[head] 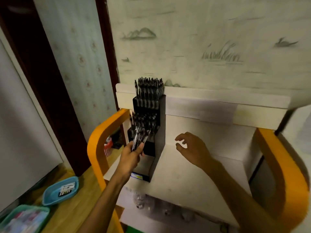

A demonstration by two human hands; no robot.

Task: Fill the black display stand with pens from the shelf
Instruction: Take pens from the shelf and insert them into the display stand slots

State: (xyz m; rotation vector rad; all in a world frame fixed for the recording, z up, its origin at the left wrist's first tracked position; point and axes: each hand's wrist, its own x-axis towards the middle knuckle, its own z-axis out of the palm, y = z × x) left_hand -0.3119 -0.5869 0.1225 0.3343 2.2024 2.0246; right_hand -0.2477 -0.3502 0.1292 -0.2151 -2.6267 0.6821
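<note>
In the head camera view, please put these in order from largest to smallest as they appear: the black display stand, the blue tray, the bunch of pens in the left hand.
1. black display stand
2. blue tray
3. bunch of pens, gripped by the left hand

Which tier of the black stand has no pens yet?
The lowest front tier, below the left hand; both tiers above it are full of pens.

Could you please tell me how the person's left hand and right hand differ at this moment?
The left hand grips a bundle of pens; the right hand holds nothing. The left hand is at the lower front of the black display stand; the right hand hovers over the white shelf beside it, fingers loosely curled. Both reach forward from bare forearms.
</note>
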